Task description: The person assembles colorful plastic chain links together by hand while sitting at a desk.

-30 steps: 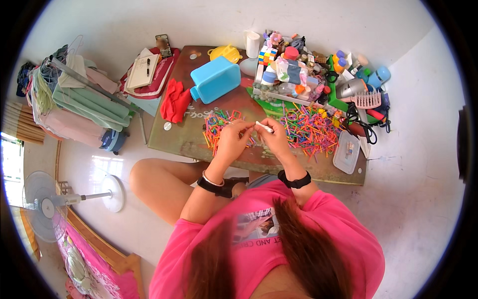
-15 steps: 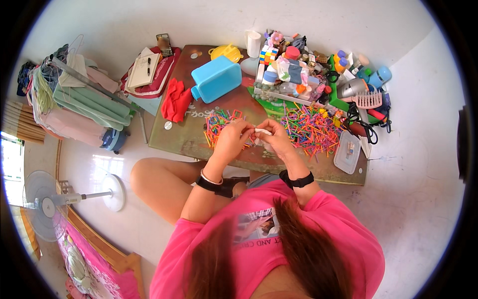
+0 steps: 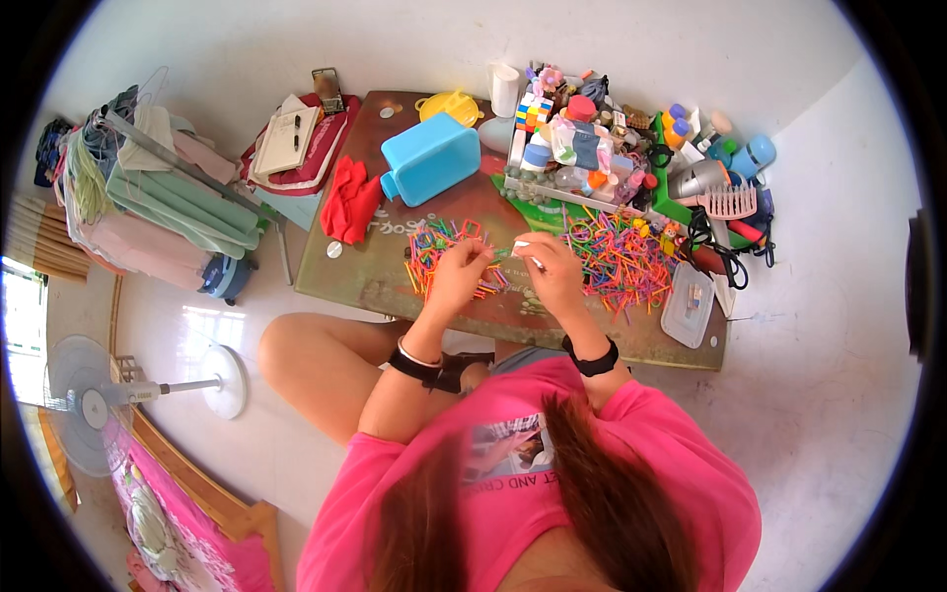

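Note:
My left hand (image 3: 460, 274) is closed in a pinch above the left pile of small colourful plastic sticks (image 3: 424, 259); whatever its fingertips hold is too small to make out. A short gap to the right, my right hand (image 3: 555, 279) grips a small white piece (image 3: 520, 248), possibly folded tissue or cloth, between thumb and fingers. Beside that hand spreads a larger pile of colourful sticks (image 3: 631, 271). Both piles lie on the worn green-brown table (image 3: 380, 271) in front of me.
A blue plastic container (image 3: 424, 163) lies on its side near a red cloth (image 3: 350, 200) and a yellow lid-like item (image 3: 449, 103). Bottles and oddments crowd a white tray (image 3: 562, 192). A clear shallow box (image 3: 688, 306) rests at the right edge. A fan (image 3: 99, 409) stands left.
My hands were together at the white piece and have now drawn apart. The white piece stays with my right hand, while my left fingertips sit over the left pile.

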{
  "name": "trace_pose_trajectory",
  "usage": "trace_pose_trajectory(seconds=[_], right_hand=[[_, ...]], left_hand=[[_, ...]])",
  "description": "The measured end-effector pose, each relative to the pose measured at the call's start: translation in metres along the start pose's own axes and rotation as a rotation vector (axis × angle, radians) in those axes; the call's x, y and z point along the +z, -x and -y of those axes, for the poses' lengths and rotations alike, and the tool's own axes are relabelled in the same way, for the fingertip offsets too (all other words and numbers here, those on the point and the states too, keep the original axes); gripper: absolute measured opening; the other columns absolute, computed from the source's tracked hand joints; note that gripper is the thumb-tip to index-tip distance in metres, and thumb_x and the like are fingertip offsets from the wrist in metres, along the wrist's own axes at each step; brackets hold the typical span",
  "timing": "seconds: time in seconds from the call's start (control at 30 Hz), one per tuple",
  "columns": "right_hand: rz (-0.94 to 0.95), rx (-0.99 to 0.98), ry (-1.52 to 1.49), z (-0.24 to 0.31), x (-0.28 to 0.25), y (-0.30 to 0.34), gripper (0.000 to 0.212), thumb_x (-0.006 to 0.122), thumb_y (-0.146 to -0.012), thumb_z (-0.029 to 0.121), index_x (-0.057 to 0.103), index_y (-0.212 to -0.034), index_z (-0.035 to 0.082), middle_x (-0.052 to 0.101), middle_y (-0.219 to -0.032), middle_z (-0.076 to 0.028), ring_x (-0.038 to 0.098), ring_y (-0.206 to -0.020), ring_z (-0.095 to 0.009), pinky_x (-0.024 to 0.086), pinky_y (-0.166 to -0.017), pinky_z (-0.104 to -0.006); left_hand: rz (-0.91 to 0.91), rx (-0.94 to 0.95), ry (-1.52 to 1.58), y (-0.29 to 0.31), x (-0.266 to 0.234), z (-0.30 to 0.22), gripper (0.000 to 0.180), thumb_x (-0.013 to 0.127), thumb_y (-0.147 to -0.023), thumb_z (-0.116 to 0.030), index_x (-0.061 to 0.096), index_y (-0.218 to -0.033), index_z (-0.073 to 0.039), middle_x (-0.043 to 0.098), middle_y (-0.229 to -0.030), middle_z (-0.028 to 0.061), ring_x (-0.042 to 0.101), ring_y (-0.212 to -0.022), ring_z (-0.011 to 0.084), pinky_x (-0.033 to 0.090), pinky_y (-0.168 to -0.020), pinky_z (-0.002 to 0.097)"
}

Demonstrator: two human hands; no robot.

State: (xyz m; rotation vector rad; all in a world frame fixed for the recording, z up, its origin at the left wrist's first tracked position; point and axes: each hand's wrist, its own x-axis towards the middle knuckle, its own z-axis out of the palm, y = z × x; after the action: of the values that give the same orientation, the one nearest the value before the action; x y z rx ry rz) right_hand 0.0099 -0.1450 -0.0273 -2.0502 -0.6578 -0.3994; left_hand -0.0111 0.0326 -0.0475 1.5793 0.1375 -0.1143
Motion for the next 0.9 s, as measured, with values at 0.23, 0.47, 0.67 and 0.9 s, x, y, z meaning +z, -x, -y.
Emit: trace_pose_trajectory(seconds=[0.23,0.47,0.67,0.9], right_hand=[[0.059,-0.133,-0.151,0.000,0.003,-0.003,0.031,0.068,-0.077,-0.005,0.072,-0.102,0.013,0.066,-0.096,-0.003,0.064,-0.078,-0.019,0.050,-0.065,-0.0282],[0.092,0.320,-0.464,-0.003,0.001,0.001,0.024,0.070,-0.082,0.000,0.071,-0.105,0.006,0.067,-0.087,-0.003,0.062,-0.070,-0.010,0.046,-0.060,-0.0229],[-0.092,0.969,-1.049,-0.031,0.015,0.011,0.030,0.059,-0.095,0.026,0.064,-0.110,0.000,0.067,-0.088,-0.006,0.061,-0.067,-0.012,0.049,-0.058,-0.0219],[0.063,0.861,-1.248,0.005,0.023,0.009,0.030,0.061,-0.093,0.019,0.063,-0.118,0.003,0.065,-0.100,-0.004,0.060,-0.083,-0.010,0.050,-0.069,-0.0249]], left_hand=[[0.164,-0.220,0.350,0.000,-0.004,0.001,0.015,0.054,-0.095,-0.018,0.059,-0.093,-0.003,0.060,-0.075,0.0011,0.055,-0.065,0.0056,0.038,-0.053,0.0187],[0.230,-0.171,0.285,0.001,-0.002,-0.004,0.014,0.055,-0.096,-0.017,0.057,-0.096,-0.003,0.061,-0.077,0.0020,0.056,-0.067,0.0060,0.038,-0.055,0.0183],[0.157,-0.116,0.318,0.005,0.004,-0.008,0.014,0.057,-0.095,-0.015,0.055,-0.096,-0.001,0.062,-0.079,0.0029,0.059,-0.069,0.0099,0.044,-0.062,0.0217],[-0.151,0.178,-0.015,-0.001,0.027,0.021,0.011,0.057,-0.094,-0.010,0.054,-0.093,0.001,0.063,-0.075,0.0070,0.062,-0.063,0.0133,0.047,-0.055,0.0272]])
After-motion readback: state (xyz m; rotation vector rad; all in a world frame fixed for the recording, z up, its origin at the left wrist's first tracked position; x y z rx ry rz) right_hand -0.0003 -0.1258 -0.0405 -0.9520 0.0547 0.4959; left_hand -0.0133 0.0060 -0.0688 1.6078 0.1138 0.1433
